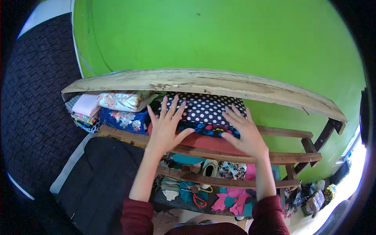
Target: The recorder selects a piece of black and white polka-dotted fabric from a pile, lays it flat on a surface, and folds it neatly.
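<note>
My left hand (167,124) lies with spread fingers on the left part of a folded black cloth with white polka dots (203,111). At the cloth's right end, my right hand (243,131) also rests with its fingers apart. Under the dotted cloth is a dark floral fabric (209,129), and below that a red folded cloth (207,143). The stack sits on a wooden shelf (282,158). Left of it are a blue floral fabric (124,120), a shiny pale floral fabric bundle (119,101) and a pink folded cloth (86,105).
A thick wooden plank (203,82) overhangs the stacks, in front of a green wall (219,35). Lower down are fabric scraps (233,199), a light shoe (209,168) and red-handled scissors (199,201). Black cloth (105,184) hangs at the left. Bundles (315,201) lie at lower right.
</note>
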Demonstrator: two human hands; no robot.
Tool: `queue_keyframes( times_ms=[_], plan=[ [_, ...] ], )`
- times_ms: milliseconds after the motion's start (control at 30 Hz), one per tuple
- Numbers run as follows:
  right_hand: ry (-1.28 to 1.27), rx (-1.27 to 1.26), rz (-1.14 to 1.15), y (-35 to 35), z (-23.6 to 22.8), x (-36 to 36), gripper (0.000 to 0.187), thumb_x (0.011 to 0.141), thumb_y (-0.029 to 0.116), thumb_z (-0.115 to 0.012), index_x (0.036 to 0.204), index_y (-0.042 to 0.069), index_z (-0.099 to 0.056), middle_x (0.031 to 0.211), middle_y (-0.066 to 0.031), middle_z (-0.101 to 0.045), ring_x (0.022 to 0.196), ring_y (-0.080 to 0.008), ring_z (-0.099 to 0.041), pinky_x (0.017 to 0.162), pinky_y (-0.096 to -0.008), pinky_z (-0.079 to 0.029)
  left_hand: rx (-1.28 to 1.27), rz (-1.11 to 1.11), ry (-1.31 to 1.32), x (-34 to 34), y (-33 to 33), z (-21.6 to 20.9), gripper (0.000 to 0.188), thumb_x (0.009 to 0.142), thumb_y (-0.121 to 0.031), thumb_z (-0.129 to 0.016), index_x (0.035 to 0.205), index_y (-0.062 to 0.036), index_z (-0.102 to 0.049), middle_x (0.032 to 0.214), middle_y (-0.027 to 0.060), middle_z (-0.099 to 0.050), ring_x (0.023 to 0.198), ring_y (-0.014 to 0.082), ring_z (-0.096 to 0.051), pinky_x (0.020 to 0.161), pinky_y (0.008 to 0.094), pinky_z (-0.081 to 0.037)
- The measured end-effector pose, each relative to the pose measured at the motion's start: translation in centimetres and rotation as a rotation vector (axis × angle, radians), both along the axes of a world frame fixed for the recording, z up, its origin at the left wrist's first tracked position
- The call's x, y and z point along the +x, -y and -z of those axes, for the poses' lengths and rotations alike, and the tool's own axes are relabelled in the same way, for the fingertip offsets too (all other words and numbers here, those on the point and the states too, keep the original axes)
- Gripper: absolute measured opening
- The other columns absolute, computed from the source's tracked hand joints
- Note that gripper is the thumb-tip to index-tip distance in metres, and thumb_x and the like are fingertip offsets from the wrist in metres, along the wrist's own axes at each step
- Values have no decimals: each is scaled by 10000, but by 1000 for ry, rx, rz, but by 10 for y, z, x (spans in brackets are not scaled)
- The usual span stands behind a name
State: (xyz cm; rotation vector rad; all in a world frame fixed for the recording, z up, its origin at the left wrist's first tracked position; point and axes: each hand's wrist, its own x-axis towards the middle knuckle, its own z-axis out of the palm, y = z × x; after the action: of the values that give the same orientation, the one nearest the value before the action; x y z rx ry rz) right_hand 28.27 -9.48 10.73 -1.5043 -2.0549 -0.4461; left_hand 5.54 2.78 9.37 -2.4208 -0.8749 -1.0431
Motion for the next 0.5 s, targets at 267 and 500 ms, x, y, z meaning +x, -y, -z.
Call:
queue_keyframes(
  times_ms=[267,500],
  plan=[
    [-73,15,-164,-16,78,-135,540,774,98,-499,1268,-61,-351,1341,-209,-335,1287,-331,-266,1029,-566,-116,-290,-99,236,-40,81,70,643,790,-100,-463,1365,10,-195,1423,201,-186,1293,476,-112,946,678,20],
    [-216,-295,-536,-35,131,-245,596,809,72,-444,1346,-42,-213,1388,-234,-246,1315,-375,-175,1030,-576,-63,-487,-503,190,-135,111,128,659,772,-120,-491,1359,-3,-216,1426,196,-172,1293,457,-128,890,732,-69]
  ],
)
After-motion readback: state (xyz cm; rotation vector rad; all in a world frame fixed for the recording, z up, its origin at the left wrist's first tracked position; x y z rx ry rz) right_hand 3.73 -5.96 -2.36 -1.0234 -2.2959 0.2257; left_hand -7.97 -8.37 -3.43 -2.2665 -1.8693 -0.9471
